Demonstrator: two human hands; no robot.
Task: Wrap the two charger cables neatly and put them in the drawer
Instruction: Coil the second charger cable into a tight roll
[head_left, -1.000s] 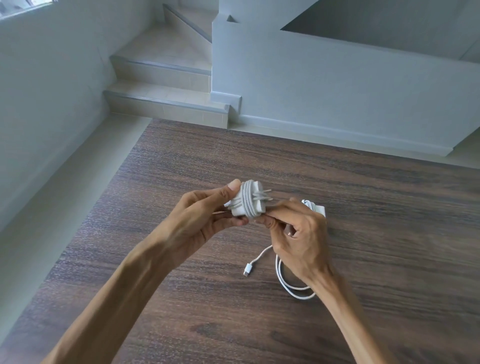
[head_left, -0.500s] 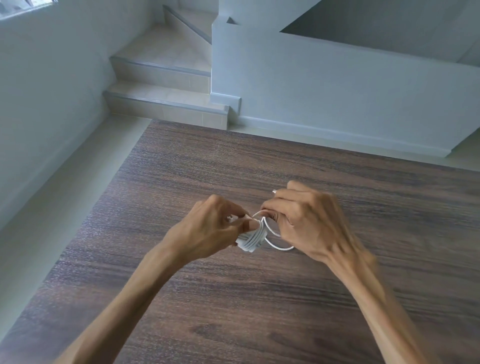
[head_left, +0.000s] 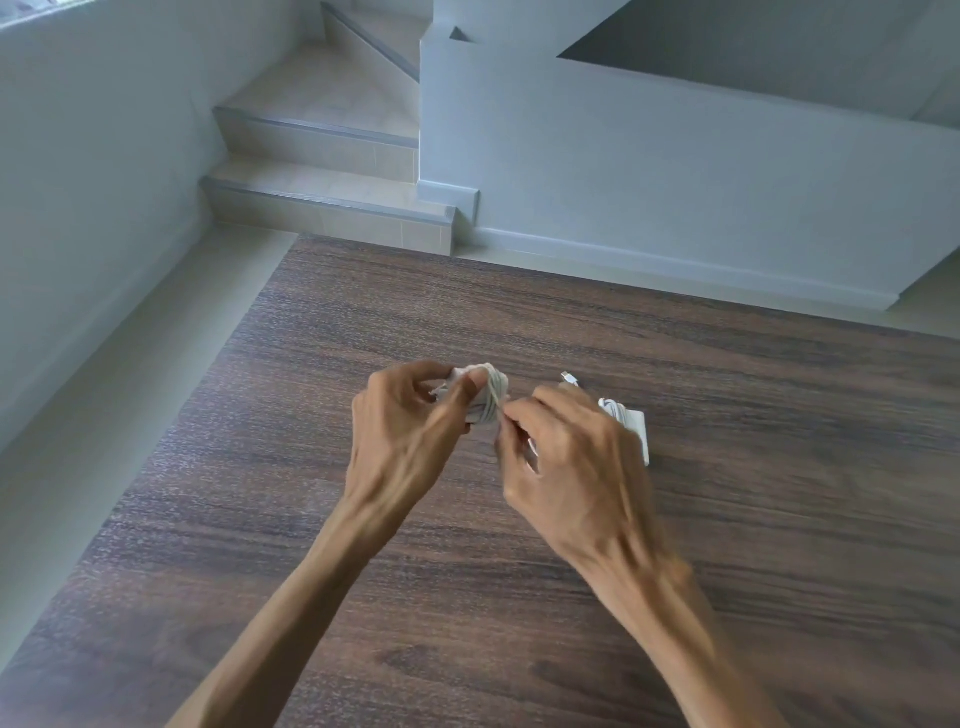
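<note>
My left hand (head_left: 410, 431) grips a white charger (head_left: 488, 397) with its cable wound in several turns around the body. My right hand (head_left: 571, 467) pinches the loose end of that cable right beside the bundle. Both hands hover just above the dark wooden table (head_left: 779, 467). A second white charger (head_left: 631, 423) lies on the table behind my right hand, partly hidden by it. Its cable plug (head_left: 570, 378) pokes out past my fingers. No drawer is in view.
The table's left edge runs diagonally along a pale tiled floor (head_left: 130, 364). Beyond the far edge are tiled stair steps (head_left: 322, 197) and a white half wall (head_left: 675, 171).
The loose cable that lay on the table has been wound onto the first charger. Both hands shifted up and away from me, and the second charger shows again behind my right hand.
</note>
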